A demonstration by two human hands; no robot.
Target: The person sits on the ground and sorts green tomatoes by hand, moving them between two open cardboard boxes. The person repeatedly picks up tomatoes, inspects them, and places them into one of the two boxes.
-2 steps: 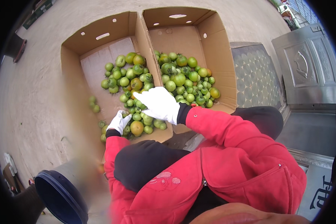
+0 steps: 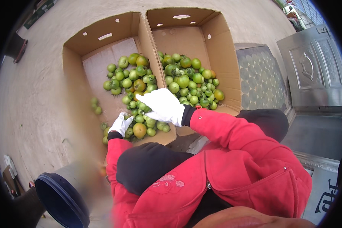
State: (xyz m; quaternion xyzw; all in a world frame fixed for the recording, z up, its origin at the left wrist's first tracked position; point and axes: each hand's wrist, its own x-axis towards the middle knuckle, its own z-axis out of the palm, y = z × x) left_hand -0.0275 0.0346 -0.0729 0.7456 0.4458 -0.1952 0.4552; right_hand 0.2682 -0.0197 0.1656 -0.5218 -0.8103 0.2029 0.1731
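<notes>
Both my hands wear white gloves over the tomatoes in the left cardboard box (image 2: pixel 75 66). My left hand (image 2: pixel 121 125) is low at the near left of the pile, thumb and fingertips closed about a small green tomato (image 2: pixel 127 117). Just right of it, my right hand (image 2: pixel 163 107) reaches across the pile with the back of the hand up. Its forefinger and thumb are apart beside green tomatoes (image 2: pixel 143 106); the other fingers are hidden underneath. A larger orange-tinged tomato (image 2: pixel 139 130) lies near my left hand. Farther back, the heap of green tomatoes (image 2: pixel 127 83) continues.
Against the left box stands a right cardboard box (image 2: pixel 220 57), also holding many green tomatoes (image 2: pixel 183 80). A dark blue bucket (image 2: pixel 60 197) is at lower left. To the right are a patterned mat (image 2: pixel 260 76) and a grey metal door (image 2: pixel 311 66). A blur covers the left box's near-left side.
</notes>
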